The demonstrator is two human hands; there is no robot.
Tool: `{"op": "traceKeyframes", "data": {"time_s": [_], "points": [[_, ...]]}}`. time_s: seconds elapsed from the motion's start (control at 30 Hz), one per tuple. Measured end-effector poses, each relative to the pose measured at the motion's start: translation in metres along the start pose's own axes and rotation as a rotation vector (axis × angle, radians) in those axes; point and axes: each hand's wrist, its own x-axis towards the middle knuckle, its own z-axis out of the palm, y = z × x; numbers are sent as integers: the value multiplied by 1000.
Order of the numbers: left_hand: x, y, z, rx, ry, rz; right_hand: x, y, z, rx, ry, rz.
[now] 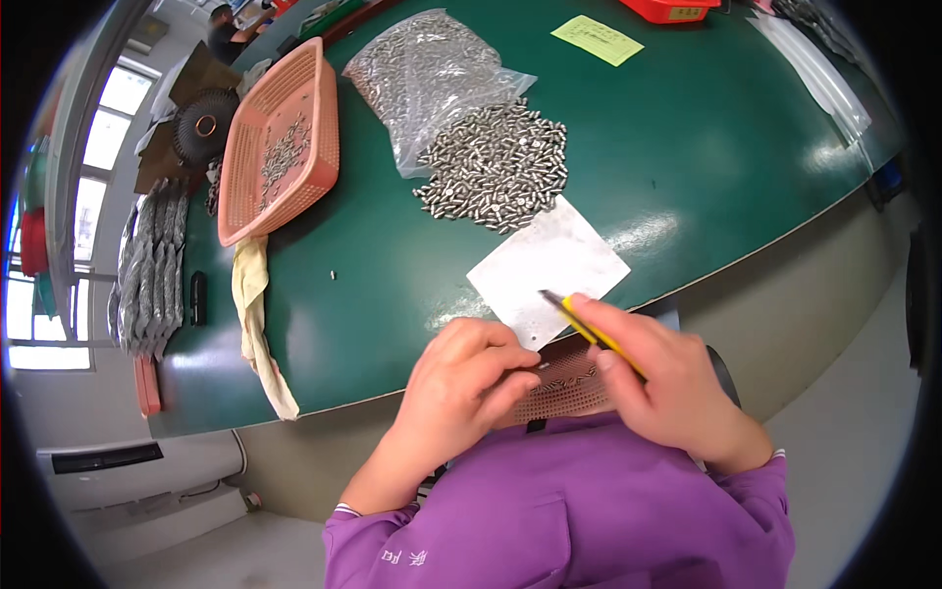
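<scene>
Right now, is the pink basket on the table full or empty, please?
Neither: in the pink basket, small metal pieces cover only part of its bottom.

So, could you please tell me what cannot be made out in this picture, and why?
All in the head view:
Left hand: whether its fingertips pinch anything; too small to tell.
Yellow-handled tool: partly covered by the fingers of the right hand.
Pink perforated basket below the table edge: its sides are hidden by the hands.
Yellow-green note: writing too small and blurred.
Red plastic bin: cut off by the top edge.
</scene>
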Motion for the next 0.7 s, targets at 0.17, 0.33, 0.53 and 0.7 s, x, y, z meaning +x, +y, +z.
{"op": "traceKeyframes", "data": {"time_s": [0.17,0.33,0.53,0.7], "points": [[-15,-72,-57,488,507,-415,-14,6,-13,47,68,74],[-39,-113,-94,591,403,-369,-18,8,-9,78,38,84],[-40,-113,-93,505,433,-483,-18,10,-3,106,31,83],[-10,-67,-50,255,521,-202,-15,11,3,65,14,36]]}}
